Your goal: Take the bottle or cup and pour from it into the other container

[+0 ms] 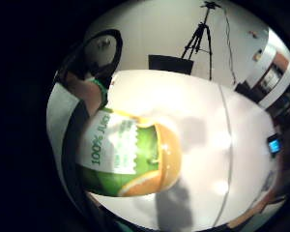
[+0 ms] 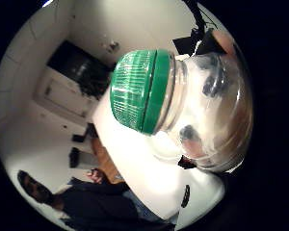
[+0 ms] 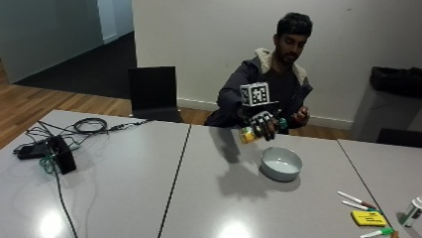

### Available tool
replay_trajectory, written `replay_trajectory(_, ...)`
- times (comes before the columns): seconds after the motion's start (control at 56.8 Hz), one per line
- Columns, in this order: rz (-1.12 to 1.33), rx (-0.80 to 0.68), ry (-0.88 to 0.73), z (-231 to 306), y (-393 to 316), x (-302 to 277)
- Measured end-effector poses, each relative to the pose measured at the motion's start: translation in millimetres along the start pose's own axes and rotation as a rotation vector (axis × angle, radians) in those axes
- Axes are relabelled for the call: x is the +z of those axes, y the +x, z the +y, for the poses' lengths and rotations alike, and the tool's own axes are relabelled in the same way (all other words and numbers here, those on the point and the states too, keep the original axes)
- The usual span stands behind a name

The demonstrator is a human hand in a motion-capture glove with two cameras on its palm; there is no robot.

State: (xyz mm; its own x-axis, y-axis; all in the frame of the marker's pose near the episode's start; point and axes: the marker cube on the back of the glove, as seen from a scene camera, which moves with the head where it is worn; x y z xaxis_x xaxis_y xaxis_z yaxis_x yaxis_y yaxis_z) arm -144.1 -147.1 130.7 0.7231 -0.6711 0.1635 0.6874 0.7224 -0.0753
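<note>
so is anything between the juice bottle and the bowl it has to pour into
Nothing visible on the table does. The gloved right hand holds the juice bottle in the air above and beside the bowl. But the green cap is still on.

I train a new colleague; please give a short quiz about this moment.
1. True or false: the bottle still has its green cap on.
2. The gloved hand holds the bottle: A) above the table, B) standing on the table, C) inside the bowl.
3. Fill in: the label reads "100% ____".

Key: 1 true; 2 A; 3 juice (only partly readable).
</note>
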Motion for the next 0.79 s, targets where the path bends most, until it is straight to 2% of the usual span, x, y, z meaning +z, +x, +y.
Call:
replay_trajectory(0.229,0.371,-0.172,-0.119,-15.1,-36.5,22.1)
replay_trajectory(0.529,0.740,-0.272,-0.203,-9.8,-54.9,60.5)
replay_trajectory(0.793,0.833,-0.342,-0.220,-10.5,-66.1,73.1)
